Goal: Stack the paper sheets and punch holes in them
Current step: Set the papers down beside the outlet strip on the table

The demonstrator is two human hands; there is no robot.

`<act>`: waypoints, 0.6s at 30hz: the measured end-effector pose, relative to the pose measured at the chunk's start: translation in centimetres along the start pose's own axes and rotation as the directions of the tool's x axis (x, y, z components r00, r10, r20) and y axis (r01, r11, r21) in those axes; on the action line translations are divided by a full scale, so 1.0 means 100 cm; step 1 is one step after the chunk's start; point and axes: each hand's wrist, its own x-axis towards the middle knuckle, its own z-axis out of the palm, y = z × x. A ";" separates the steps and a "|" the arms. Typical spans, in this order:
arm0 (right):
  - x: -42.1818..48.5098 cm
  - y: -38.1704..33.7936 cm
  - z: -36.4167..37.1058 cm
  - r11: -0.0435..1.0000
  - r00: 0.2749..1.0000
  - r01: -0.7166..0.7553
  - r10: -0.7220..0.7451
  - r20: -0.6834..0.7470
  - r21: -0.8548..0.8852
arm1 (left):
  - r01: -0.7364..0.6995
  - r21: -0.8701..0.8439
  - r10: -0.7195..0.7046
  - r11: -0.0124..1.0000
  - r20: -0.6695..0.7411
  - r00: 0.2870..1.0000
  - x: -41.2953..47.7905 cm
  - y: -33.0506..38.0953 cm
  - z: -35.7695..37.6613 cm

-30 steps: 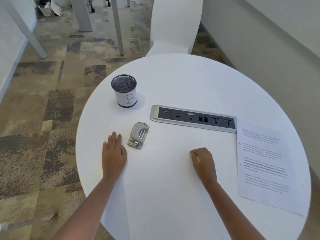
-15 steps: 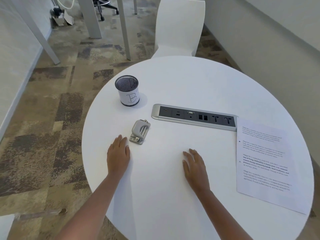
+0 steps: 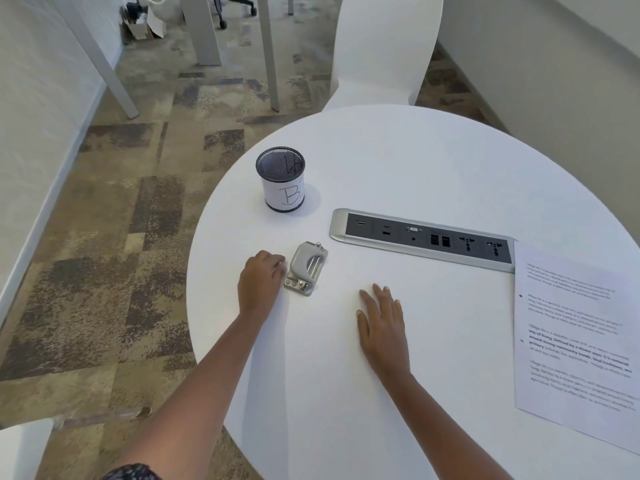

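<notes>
Item one, we record the round white table (image 3: 415, 161), which carries everything below.

Item two: paper sheets (image 3: 571, 341), printed with text and lying flat along the table's right edge. Their far left corner meets the right end of the socket panel (image 3: 420, 240). We see one face only, so we cannot count the sheets.

Item three: hole punch (image 3: 306, 268), grey metal, lying near the table's left edge and well apart from the paper.

Item four: left hand (image 3: 261, 282), knuckles up, fingers curled at the punch's left side. We cannot tell whether its grip has closed on the punch (the thumb and fingertips are hidden under the hand).

Item five: right hand (image 3: 381, 323), palm down on bare table toward the near edge, between punch and paper. Its fingers are straight and spread, the grip slack and holding nothing.

Item six: mesh pen cup (image 3: 281, 180), upright toward the far left edge, labelled "B".

Item seven: white chair (image 3: 381, 46), beyond the far edge.
</notes>
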 end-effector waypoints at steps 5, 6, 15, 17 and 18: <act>-0.001 -0.002 0.001 1.000 0.998 0.001 -0.002 -0.064 -0.006 | -0.038 0.035 0.036 0.999 0.055 0.998 0.008 -0.005 -0.003; -0.001 -0.002 0.001 1.000 0.998 0.000 0.000 -0.069 -0.007 | -0.043 0.036 0.040 0.998 0.058 0.997 0.009 -0.005 -0.004; -0.002 -0.004 0.002 1.000 0.995 0.001 -0.003 -0.100 -0.019 | -0.136 0.195 0.117 0.971 0.106 0.987 0.020 0.000 -0.007; -0.002 -0.005 0.001 1.000 0.995 0.001 -0.003 -0.102 -0.023 | -0.162 0.239 0.137 0.957 0.118 0.984 0.021 0.000 -0.006; -0.002 -0.005 0.001 1.000 0.995 0.000 -0.003 -0.102 -0.025 | -0.178 0.259 0.150 0.949 0.122 0.981 0.021 -0.001 -0.006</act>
